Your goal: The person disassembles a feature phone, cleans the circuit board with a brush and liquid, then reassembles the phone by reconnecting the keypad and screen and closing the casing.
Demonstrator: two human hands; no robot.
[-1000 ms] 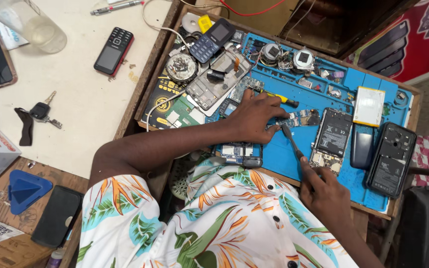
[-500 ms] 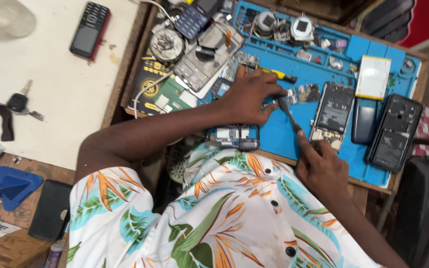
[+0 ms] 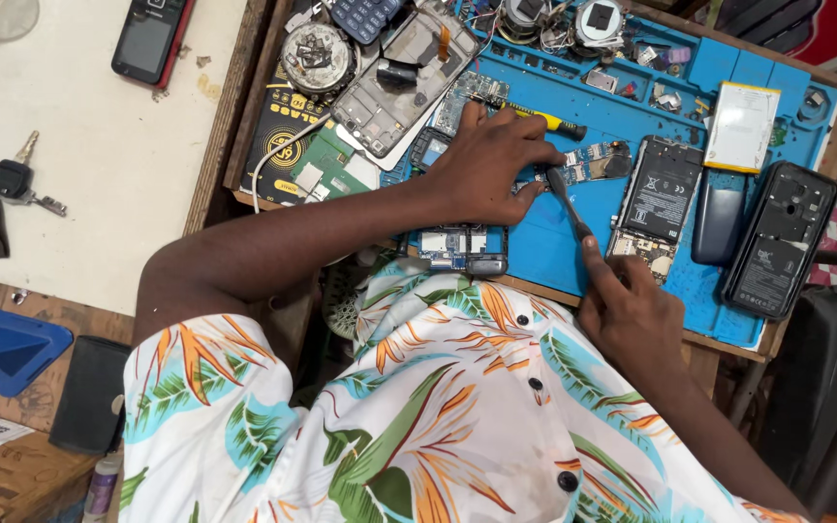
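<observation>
So your right hand [image 3: 632, 310] has its grip closed around a dark-handled screwdriver [image 3: 566, 201], with the tip angled up and away from you onto a small circuit board [image 3: 595, 161] lying on the blue repair mat [image 3: 544, 254]. Your left hand [image 3: 491, 165] isn't gripping anything, it's spread flat with the fingers pressing down right on the near end of that board, just left of the screwdriver tip. Poking out past your left fingers there's a yellow-handled screwdriver [image 3: 540, 118]. Just beyond your right grip sits an opened phone with its battery showing [image 3: 659, 194], and further right a dark blue back cover [image 3: 719, 215] and another black opened phone [image 3: 779, 240]. Below your left wrist, near the desk edge, lies a stripped phone frame [image 3: 462, 248]. Way off to your left on the white desk [image 3: 99, 145] there's a key bunch [image 3: 14, 184].
</observation>
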